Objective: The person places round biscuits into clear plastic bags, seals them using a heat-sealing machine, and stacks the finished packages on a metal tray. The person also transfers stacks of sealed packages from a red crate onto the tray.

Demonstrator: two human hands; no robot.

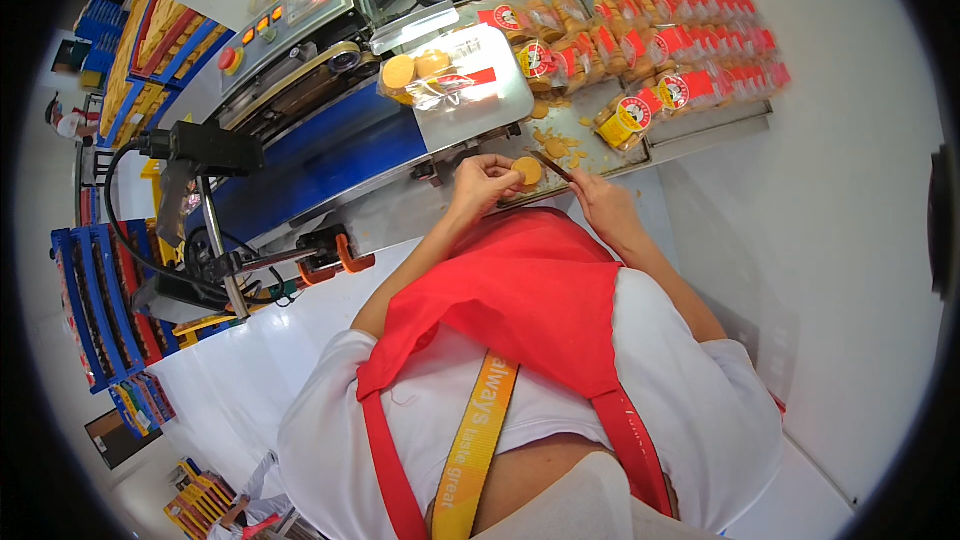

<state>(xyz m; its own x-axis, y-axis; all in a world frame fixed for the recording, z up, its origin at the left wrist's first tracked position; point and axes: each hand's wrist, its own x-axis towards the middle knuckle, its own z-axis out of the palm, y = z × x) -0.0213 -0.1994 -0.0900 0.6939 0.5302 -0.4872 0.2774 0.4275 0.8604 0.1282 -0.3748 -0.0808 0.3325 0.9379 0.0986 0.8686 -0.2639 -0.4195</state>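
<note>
Between the fingers of my left hand [484, 183] is a round golden biscuit [527, 173], held upright over the edge of a metal tray [625, 145]. My right hand [606, 206] grips a knife [551, 166] with a dark blade, its tip close to the biscuit's right side. Whether the blade touches the biscuit I cannot tell. Broken biscuit pieces and crumbs [560, 145] lie on the tray just beyond my hands. A clear packet of biscuits [437, 78] with a red label rests on the steel plate at the end of a blue conveyor belt [330, 145].
Rows of packed biscuits [650, 40] fill the tray at the far right. Left of me stands a machine with a control panel [290, 25] and red button [231, 60]. A black device on a clamped stand [215, 230] juts over the belt. Stacked coloured crates [105, 290] line the left.
</note>
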